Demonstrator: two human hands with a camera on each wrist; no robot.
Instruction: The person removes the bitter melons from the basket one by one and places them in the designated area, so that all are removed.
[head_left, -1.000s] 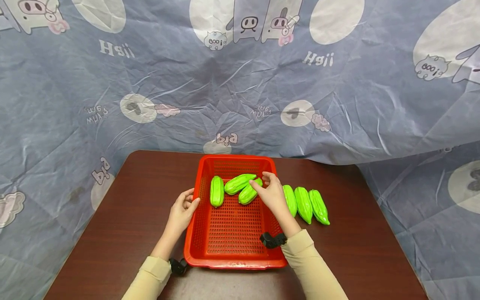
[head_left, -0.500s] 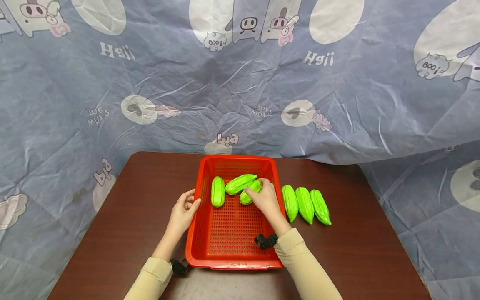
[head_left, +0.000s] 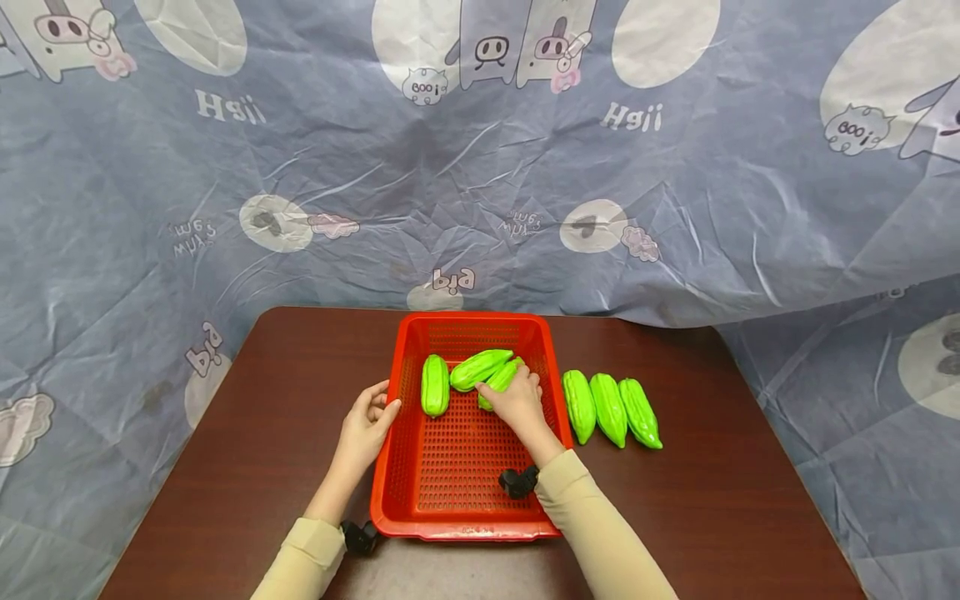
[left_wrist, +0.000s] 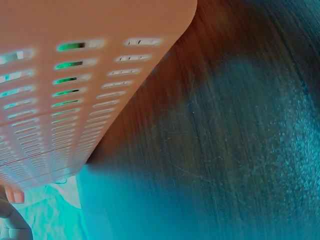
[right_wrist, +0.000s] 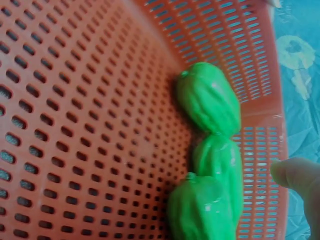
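Our right hand has come down onto the third green gourd inside the red basket, fingers curled over it; a second ago they only touched its end. Our left hand rests loose on the basket's side. Three more gourds lie on the brown table.

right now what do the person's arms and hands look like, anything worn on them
Both hands are bare: the left hand and the right hand wear no gloves or rings that show. Each arm has a long beige sleeve ending at the wrist, and a small black wrist device is strapped on each.
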